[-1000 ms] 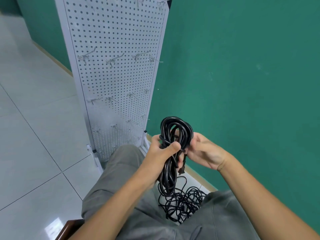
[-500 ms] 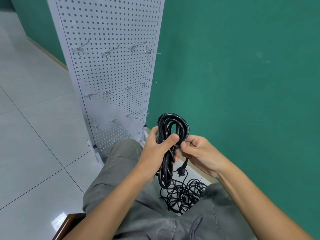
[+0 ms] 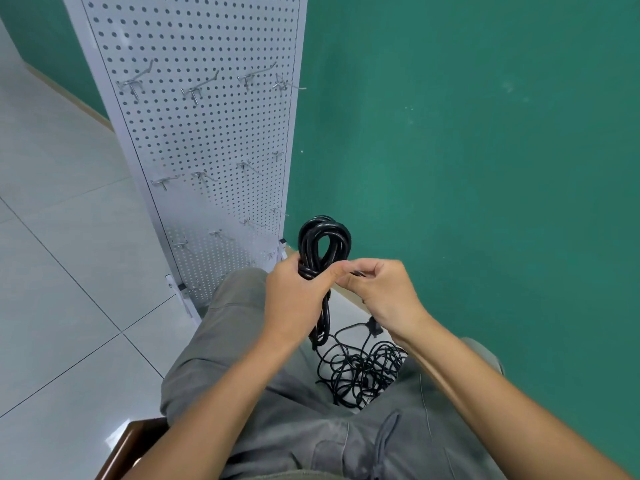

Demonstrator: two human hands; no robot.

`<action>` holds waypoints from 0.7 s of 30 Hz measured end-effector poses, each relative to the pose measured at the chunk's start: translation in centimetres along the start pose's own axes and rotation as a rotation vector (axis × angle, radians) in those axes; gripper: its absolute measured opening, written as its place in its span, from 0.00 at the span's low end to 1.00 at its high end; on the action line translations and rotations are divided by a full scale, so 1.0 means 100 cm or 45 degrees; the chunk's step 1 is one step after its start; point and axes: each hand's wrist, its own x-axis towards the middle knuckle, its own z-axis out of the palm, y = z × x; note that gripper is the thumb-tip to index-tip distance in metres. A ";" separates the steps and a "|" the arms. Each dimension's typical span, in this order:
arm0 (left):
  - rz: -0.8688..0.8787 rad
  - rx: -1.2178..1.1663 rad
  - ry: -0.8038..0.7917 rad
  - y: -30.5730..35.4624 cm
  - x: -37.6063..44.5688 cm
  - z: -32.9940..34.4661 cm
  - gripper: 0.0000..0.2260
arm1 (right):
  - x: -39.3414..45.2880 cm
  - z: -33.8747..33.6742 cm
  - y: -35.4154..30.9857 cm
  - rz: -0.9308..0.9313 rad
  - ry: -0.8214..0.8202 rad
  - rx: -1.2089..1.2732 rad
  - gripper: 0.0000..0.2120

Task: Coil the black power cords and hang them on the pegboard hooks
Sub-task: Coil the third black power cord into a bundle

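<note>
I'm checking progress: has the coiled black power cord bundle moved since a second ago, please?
Yes: the coiled black power cord bundle has shifted slightly left, closer to the white pegboard.

Left hand (image 3: 297, 299): your fingers and thumb are curled round the bundle of the coiled black cord (image 3: 323, 244), thumb across the front, knuckles facing you. Right hand (image 3: 382, 294): touching the left thumb, your fingertips pinch a strand of that cord. Both forearms are bare and reach forward over your lap, wrists close together.
</note>
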 end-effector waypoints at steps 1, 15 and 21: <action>0.010 0.034 0.018 -0.001 0.002 -0.001 0.23 | 0.000 -0.002 0.002 -0.007 -0.004 -0.066 0.05; -0.071 0.238 -0.418 -0.014 0.016 -0.017 0.51 | -0.017 -0.054 -0.030 0.141 -0.635 0.101 0.15; -0.280 -0.049 -0.704 -0.004 0.000 -0.005 0.30 | -0.018 -0.050 -0.028 -0.079 -0.397 -0.024 0.04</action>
